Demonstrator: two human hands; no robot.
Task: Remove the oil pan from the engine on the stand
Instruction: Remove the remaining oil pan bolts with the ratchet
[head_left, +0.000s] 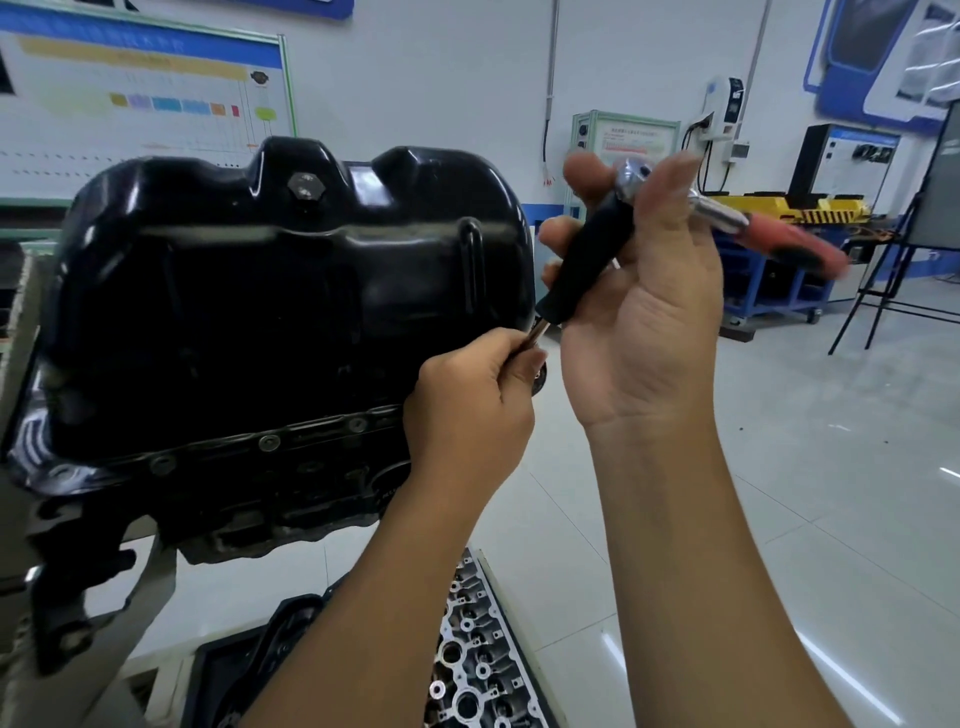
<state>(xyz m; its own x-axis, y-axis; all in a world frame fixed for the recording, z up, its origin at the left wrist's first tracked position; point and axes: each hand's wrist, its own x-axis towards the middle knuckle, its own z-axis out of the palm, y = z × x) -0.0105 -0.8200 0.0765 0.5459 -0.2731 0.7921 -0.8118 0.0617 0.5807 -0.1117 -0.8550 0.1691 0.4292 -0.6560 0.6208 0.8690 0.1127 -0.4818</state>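
Observation:
The glossy black oil pan (270, 291) faces me on the engine block (270, 499), which hangs on the stand at left. A drain plug (306, 187) sits near the pan's top, and flange bolts (269, 442) line its lower edge. My right hand (644, 312) holds a ratchet (634, 176) by its head, the red handle (795, 244) pointing right. A black extension bar (582, 265) runs down-left from the ratchet to the pan's right edge. My left hand (478, 400) pinches the bar's lower metal tip; the socket end is hidden behind my fingers.
A stand arm (93, 597) carries the engine at lower left. A cylinder head (467, 649) and a black cover (260, 654) lie on the low table below. At the far right stand a blue-and-yellow workbench (779, 249) and a board on legs (893, 291).

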